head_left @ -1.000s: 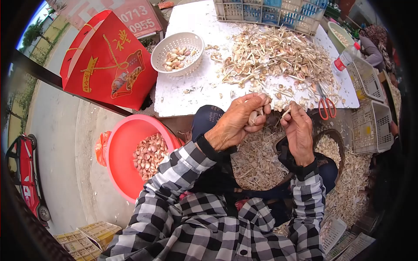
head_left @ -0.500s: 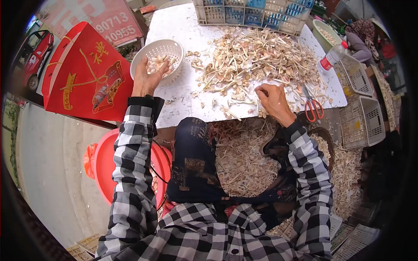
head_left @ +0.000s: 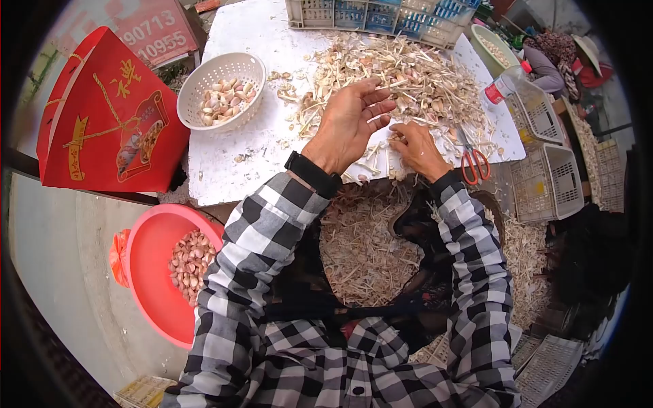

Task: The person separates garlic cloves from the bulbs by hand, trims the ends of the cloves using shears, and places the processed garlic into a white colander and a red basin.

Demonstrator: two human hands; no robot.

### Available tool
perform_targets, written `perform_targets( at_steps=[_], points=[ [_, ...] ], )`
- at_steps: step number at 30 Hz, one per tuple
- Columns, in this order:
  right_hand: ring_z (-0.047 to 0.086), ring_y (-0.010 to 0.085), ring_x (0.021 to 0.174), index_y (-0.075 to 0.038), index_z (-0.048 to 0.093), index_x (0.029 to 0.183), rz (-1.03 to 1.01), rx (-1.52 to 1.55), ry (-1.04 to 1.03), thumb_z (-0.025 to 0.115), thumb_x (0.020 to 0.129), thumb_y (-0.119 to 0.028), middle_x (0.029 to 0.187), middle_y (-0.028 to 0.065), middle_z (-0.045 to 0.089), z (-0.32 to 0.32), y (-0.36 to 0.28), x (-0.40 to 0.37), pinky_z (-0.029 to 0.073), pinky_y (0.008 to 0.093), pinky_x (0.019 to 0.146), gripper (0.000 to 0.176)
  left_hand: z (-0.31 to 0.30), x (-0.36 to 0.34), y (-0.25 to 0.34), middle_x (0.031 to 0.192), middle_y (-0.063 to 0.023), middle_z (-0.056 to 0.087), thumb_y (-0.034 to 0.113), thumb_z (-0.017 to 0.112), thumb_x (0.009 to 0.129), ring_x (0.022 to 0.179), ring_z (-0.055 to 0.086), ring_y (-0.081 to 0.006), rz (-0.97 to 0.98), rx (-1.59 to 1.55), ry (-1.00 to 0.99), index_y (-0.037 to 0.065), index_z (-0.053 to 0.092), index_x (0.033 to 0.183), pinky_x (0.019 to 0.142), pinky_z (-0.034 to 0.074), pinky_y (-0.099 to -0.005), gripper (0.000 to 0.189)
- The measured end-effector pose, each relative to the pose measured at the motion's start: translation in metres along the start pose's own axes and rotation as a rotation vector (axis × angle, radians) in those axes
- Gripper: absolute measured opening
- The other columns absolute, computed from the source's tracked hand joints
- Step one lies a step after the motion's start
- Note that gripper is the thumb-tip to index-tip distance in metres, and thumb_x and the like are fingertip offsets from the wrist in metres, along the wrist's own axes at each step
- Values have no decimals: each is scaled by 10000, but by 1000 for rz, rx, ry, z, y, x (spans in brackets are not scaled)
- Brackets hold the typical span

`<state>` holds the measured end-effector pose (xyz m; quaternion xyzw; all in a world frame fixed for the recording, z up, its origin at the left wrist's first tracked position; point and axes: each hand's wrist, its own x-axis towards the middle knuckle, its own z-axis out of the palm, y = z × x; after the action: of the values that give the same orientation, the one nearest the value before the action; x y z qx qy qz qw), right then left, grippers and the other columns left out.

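My left hand [head_left: 350,122] is over the near left side of a heap of garlic cloves, skins and dry stalks [head_left: 415,78]. Its fingers are spread, and nothing shows in it. Just right of it, my right hand [head_left: 420,151] is low over the table's near edge, among loose stalks. Its fingers are curled together; whatever they may hold is hidden. Scissors with red handles [head_left: 474,165] lie right of that hand. To the left on the white table [head_left: 224,163], a white colander [head_left: 192,85] holds garlic cloves [head_left: 224,102].
A red gift bag [head_left: 112,115] stands left of the table. Below it are a pink basin [head_left: 153,272] with cloves and an orange bag [head_left: 120,257]. A crate [head_left: 381,17] and a bottle [head_left: 500,88] stand on the table. Another person [head_left: 551,61] is at the far right.
My left hand has moved right, from the colander to the garlic heap beside my right hand. My right hand stays near the table edge, its fingers still curled. The view has shifted slightly.
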<state>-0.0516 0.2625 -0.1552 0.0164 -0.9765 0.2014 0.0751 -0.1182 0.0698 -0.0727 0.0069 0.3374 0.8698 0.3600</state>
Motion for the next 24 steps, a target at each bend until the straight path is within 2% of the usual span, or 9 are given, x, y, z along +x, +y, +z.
perform_targets(
  at_steps=[3, 5, 6, 11, 14, 19, 21, 22, 24],
  points=[
    [570, 379, 815, 35, 619, 993, -46, 15, 8, 621, 781, -122, 825, 209, 573, -5, 18, -14, 445, 435, 726, 263, 21, 9, -9, 1057, -127, 535, 153, 431, 950, 916, 551, -216, -32, 31, -29, -19, 428, 1225, 810, 457, -344, 324],
    [564, 373, 804, 28, 620, 1003, -20, 99, -26, 632, 780, -124, 811, 198, 557, -2, 28, -17, 442, 430, 712, 270, 29, 18, -10, 978, -114, 568, 131, 398, 955, 861, 570, -200, 110, 180, -150, -23, 437, 1199, 787, 462, -337, 291],
    [560, 367, 804, 22, 624, 997, -28, 107, -33, 639, 788, -135, 821, 191, 539, -5, 26, -18, 438, 427, 698, 262, 30, 22, -12, 937, -109, 585, 124, 378, 959, 830, 575, -180, 159, 250, -139, -24, 452, 1174, 754, 463, -321, 271],
    [559, 363, 805, 16, 597, 988, -12, 82, -57, 635, 782, -129, 839, 189, 524, -9, 20, -21, 438, 424, 687, 254, -8, 32, -26, 879, -73, 607, 146, 410, 952, 788, 574, -153, 19, 334, -53, -5, 499, 1113, 713, 463, -306, 238],
    [556, 363, 771, 13, 576, 978, -35, 48, -28, 626, 778, -118, 837, 187, 515, -7, 17, -24, 440, 425, 672, 244, -23, 40, -30, 895, -61, 600, 152, 456, 927, 774, 566, -153, -116, 159, -16, 18, 514, 1105, 705, 462, -293, 231],
    [545, 365, 700, 10, 561, 972, -66, -76, 54, 612, 770, -115, 791, 185, 501, 0, 20, -23, 446, 426, 638, 242, -27, 46, -24, 885, -54, 588, 157, 461, 930, 768, 564, -150, -48, 242, -25, 17, 520, 1117, 708, 467, -299, 240],
    [598, 290, 726, -2, 566, 1045, 62, 19, 4, 614, 808, -147, 807, 157, 564, -4, 21, -18, 478, 381, 634, 282, -31, 49, -21, 882, -53, 588, 156, 461, 935, 761, 564, -146, -62, 202, -28, 6, 514, 1132, 706, 470, -297, 253],
    [598, 290, 726, -2, 566, 1045, 66, 13, 8, 614, 808, -147, 807, 157, 564, -8, 18, -17, 478, 381, 634, 282, -33, 49, -21, 876, -51, 590, 148, 460, 937, 749, 566, -141, -63, 177, -34, 1, 512, 1138, 699, 472, -287, 254],
    [631, 205, 801, 19, 549, 1136, 502, 703, -50, 624, 863, -199, 886, 130, 624, -19, 10, -14, 523, 316, 670, 357, -31, 50, -21, 875, -54, 592, 148, 459, 938, 747, 567, -140, -78, 199, -40, 1, 511, 1140, 688, 474, -282, 256]
  ],
)
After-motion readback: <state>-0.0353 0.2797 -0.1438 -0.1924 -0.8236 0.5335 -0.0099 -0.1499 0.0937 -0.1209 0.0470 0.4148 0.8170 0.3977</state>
